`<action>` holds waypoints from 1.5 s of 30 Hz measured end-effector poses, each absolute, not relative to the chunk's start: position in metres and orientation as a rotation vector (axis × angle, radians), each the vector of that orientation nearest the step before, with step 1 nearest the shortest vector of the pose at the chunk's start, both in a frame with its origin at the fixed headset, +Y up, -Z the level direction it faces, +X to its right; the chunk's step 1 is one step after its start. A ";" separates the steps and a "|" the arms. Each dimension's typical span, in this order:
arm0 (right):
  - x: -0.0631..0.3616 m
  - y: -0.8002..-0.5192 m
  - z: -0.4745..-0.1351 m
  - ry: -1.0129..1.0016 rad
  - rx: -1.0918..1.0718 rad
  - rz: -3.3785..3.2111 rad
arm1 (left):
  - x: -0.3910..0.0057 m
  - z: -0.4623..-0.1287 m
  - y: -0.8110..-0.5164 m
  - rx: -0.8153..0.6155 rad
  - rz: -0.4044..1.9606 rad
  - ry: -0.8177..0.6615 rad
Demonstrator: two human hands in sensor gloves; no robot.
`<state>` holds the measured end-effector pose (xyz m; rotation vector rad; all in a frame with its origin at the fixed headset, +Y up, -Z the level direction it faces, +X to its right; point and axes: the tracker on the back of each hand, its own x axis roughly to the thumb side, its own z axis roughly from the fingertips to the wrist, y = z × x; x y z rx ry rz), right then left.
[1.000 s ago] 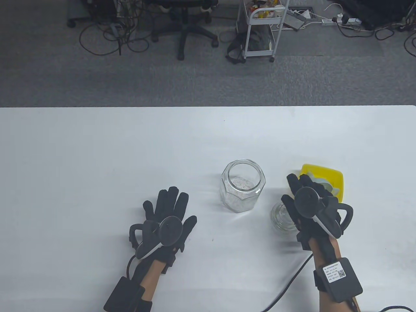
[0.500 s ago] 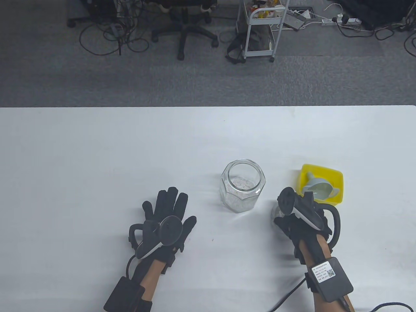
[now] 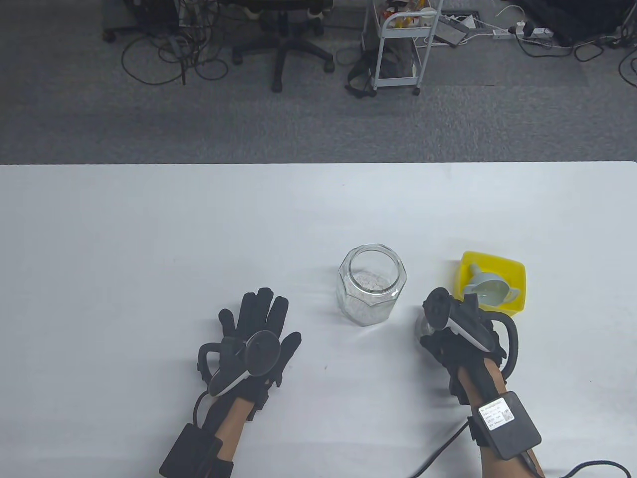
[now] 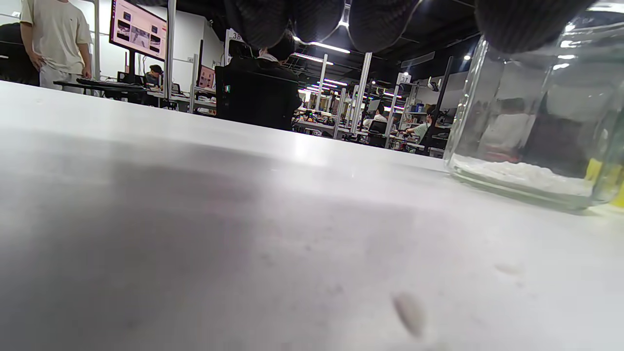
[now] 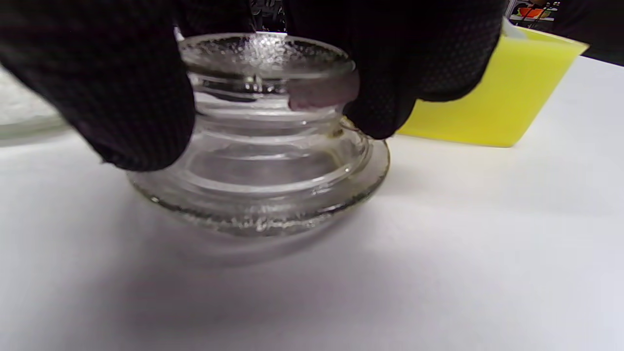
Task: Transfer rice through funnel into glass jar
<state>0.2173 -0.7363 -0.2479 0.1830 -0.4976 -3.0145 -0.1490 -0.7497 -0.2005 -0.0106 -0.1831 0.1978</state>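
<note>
An open glass jar (image 3: pixel 371 284) with a layer of white rice at its bottom stands mid-table; it also shows in the left wrist view (image 4: pixel 536 122). A grey funnel (image 3: pixel 487 290) lies in a yellow tray (image 3: pixel 517 271) to the jar's right. My right hand (image 3: pixel 450 331) grips the glass jar lid (image 5: pixel 265 141), which rests on the table between the jar and the tray; thumb and fingers (image 5: pixel 414 63) clasp its top. My left hand (image 3: pixel 259 323) lies flat and empty on the table, left of the jar.
The white table (image 3: pixel 149 239) stretches wide to the left and back. A loose rice grain (image 4: pixel 409 307) lies near my left hand. The right hand's cable (image 3: pixel 438 448) trails to the front edge. Chairs and a cart stand beyond the table.
My right hand drew back from the yellow tray, leaving the funnel in it, and came down to grip the glass lid. The left hand has not moved.
</note>
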 end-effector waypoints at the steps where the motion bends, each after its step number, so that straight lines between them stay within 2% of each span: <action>1: 0.218 -0.736 -0.248 -0.492 0.177 -3.023 | -0.149 -0.200 -0.750 -0.011 0.198 -0.182; 6: 0.219 -0.730 -0.246 -0.487 0.119 -3.105 | -0.149 -0.201 -0.750 -0.011 0.198 -0.182; 10: 0.222 -0.709 -0.242 -0.372 0.111 -3.171 | -0.149 -0.201 -0.750 -0.011 0.200 -0.182; 19: 0.227 -0.636 -0.227 -0.020 0.081 -3.365 | -0.149 -0.200 -0.748 0.004 0.188 -0.185; 22: 0.211 -0.607 -0.231 0.051 0.042 -3.391 | -0.151 -0.198 -0.742 0.032 0.170 -0.177; 26: 0.176 -0.585 -0.242 0.077 -0.080 -3.344 | -0.151 -0.197 -0.742 0.033 0.174 -0.180; 30: 0.141 -0.585 -0.257 0.020 -0.132 -3.297 | -0.149 -0.195 -0.740 0.039 0.148 -0.189; 34: 0.120 -0.597 -0.273 -0.037 -0.106 -3.250 | -0.149 -0.192 -0.737 0.054 0.151 -0.194; 45: 0.114 -0.607 -0.285 -0.007 -0.051 -3.241 | -0.146 -0.193 -0.739 0.031 0.128 -0.200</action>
